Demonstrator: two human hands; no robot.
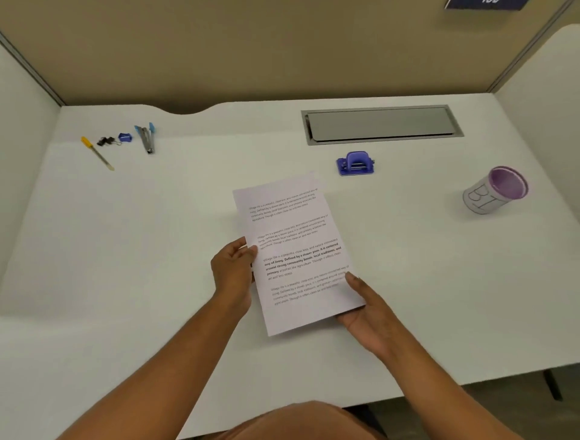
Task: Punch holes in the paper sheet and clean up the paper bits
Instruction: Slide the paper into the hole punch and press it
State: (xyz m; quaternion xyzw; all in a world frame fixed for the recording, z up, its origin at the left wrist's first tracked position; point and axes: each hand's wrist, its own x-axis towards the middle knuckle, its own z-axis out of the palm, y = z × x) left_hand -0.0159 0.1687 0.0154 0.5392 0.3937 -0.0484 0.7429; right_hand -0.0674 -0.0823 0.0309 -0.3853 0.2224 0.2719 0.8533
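Both hands hold the paper sheet (295,251): left hand (233,270) pinches its left edge, right hand (368,309) grips bottom-right corner. Hole punch (355,163) sits just beyond, w/ desk (157,251) underneath.

My fingers under the printed sheet (295,251) are hidden on both sides: only the thumb of my left grip (233,270) and the thumb tip of my right grip (365,309) show on top, and the smaller upper paragraphs are too blurred for me to read. The dark blue sign (485,3) on the partition is cut off by the top edge, its white characters unreadable. The lettering on the purple-rimmed cup (494,191) wraps out of sight, and the black clips (108,141) far left are too small to count.
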